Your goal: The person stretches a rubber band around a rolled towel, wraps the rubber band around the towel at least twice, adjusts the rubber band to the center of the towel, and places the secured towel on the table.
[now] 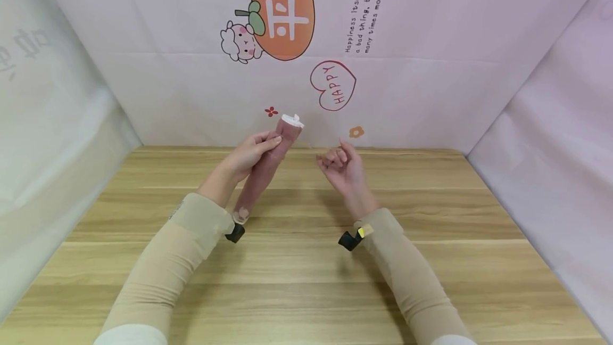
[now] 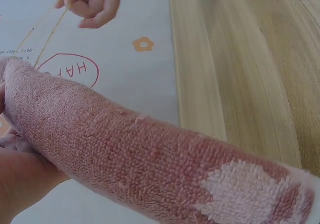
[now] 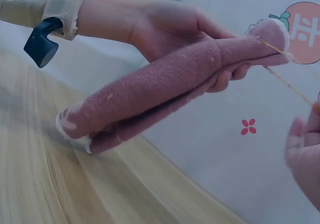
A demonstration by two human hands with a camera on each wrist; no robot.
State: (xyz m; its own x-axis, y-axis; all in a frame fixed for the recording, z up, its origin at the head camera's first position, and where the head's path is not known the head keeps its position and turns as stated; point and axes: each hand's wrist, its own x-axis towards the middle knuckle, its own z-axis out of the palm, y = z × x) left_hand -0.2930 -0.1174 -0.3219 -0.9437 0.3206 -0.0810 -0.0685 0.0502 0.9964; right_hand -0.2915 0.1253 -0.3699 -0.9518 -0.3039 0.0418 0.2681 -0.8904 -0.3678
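Observation:
A rolled pink towel (image 1: 263,174) with pale ends is held up at a slant above the table. My left hand (image 1: 246,156) grips it, thumb on the near side and fingers behind, nearer its upper end. From that upper end a thin yellowish rubber band (image 3: 290,85) stretches across to my right hand (image 1: 342,166). The right fingers are curled and hold the far loop, seen as two taut strands in the left wrist view. In the right wrist view the roll shows a lengthwise fold along its underside, and only part of the right hand appears.
A wood-grain table (image 1: 297,292) lies below both hands. Behind it hangs a white printed cloth (image 1: 431,95), with more white cloth at both sides. A black wrist camera (image 1: 235,233) sits on the left cuff, another black camera (image 1: 349,240) on the right.

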